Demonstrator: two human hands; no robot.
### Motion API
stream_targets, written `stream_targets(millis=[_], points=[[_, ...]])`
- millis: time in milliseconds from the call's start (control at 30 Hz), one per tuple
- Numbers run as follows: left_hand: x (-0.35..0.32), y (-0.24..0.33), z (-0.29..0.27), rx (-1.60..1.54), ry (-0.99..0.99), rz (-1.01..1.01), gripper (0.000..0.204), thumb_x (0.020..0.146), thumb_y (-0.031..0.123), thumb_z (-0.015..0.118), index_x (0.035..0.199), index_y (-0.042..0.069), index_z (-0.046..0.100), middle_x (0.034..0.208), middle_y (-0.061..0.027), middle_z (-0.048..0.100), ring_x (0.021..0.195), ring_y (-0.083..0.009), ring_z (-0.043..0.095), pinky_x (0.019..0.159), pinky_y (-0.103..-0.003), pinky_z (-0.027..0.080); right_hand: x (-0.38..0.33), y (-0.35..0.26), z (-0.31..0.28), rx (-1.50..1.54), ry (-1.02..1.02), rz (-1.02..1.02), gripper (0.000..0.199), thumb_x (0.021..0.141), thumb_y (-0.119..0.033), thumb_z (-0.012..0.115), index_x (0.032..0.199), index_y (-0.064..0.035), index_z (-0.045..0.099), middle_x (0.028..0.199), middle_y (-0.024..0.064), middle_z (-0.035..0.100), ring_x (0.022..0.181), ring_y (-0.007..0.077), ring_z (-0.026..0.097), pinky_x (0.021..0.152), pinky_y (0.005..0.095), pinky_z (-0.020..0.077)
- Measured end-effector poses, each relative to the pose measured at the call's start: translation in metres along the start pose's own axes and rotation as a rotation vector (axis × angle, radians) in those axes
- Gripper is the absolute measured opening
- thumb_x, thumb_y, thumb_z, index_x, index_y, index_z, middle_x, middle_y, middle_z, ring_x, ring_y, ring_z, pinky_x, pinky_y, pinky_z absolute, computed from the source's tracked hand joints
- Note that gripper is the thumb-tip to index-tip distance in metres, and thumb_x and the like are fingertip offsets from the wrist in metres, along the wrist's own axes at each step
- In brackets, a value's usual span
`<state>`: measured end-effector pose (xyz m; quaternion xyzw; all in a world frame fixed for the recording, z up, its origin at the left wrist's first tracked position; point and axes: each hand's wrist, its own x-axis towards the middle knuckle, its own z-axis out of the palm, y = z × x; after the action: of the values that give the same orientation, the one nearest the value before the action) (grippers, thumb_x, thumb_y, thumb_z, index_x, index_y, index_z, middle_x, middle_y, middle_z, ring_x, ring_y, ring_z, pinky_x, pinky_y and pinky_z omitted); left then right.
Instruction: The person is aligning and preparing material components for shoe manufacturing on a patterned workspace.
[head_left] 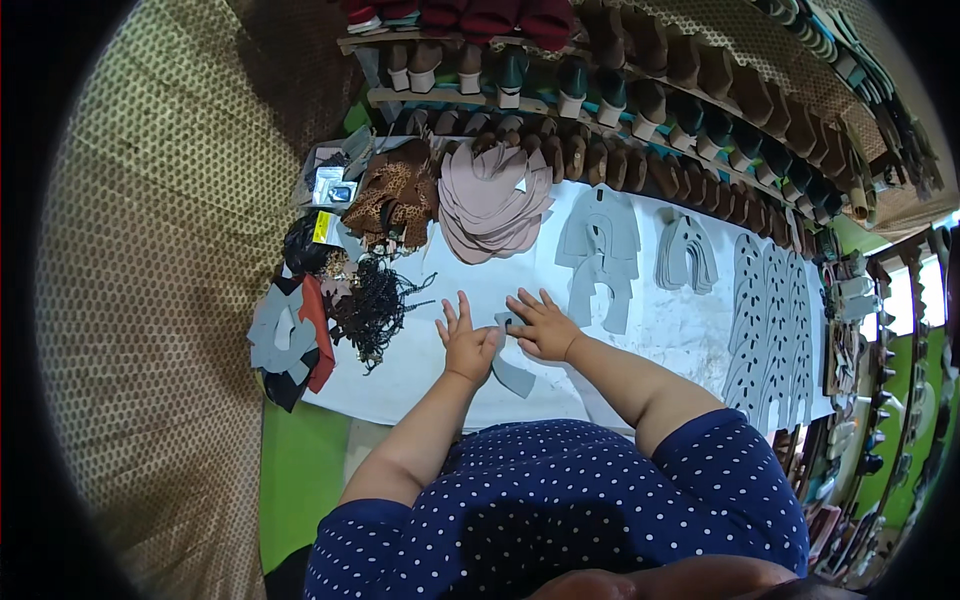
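A grey cut piece (514, 376) of shoe-upper material lies on the white-covered table (450, 400) close in front of me. My left hand (467, 345) is at its left side, fingers spread and pointing away from me, the thumb toward the piece. My right hand (543, 328) rests over the far end of the piece with fingers stretched apart, hiding part of it. Beyond my right hand lie overlapping grey shoe-upper pieces (605, 235). Farther right is a neat stack of curved grey pieces (685, 255).
Long rows of grey cut pieces (770, 330) cover the table's right side. Pinkish pieces (492, 205) are heaped at the back, beside leopard-print material (392, 195). A tangle of black straps (370, 310) lies left. Shelves of shoes (640, 105) stand behind; patterned cloth (160, 250) hangs left.
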<state>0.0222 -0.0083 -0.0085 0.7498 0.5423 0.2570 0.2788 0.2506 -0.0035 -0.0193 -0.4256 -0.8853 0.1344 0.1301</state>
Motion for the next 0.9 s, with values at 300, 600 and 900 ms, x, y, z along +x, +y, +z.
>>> stream_targets(millis=[300,600,900], points=[[0.004,0.011,-0.001,0.237,-0.084,0.125,0.025,0.090,0.034,0.061,0.099,0.022,0.081,0.165,-0.0265,0.013,0.151,-0.0520,0.003,0.117,-0.065,-0.003,-0.008,0.014,0.006,0.428,0.336,0.116,0.031,0.085,-0.028,0.066,0.113,-0.0166,0.072,0.151,0.0171,0.044,0.137,0.0394,0.044,0.112,0.0527,0.0342],[0.013,-0.005,0.007,0.067,0.064,-0.071,0.014,0.081,0.026,0.072,0.088,0.020,0.082,0.163,-0.0291,0.018,0.150,-0.0540,0.006,0.118,-0.065,0.008,-0.002,0.009,0.006,0.149,0.292,0.050,0.033,0.079,-0.020,0.071,0.111,-0.0181,0.072,0.144,0.0157,0.052,0.135,0.0374,0.047,0.109,0.0502,0.0388],[0.019,0.020,0.009,0.138,-0.016,-0.238,0.011,0.076,0.026,0.076,0.081,0.017,0.080,0.164,-0.0280,0.017,0.152,-0.0513,0.002,0.119,-0.064,0.007,-0.002,0.009,0.006,0.146,0.303,0.055,0.032,0.078,-0.019,0.073,0.109,-0.0181,0.072,0.139,0.0150,0.056,0.134,0.0366,0.049,0.109,0.0494,0.0394]])
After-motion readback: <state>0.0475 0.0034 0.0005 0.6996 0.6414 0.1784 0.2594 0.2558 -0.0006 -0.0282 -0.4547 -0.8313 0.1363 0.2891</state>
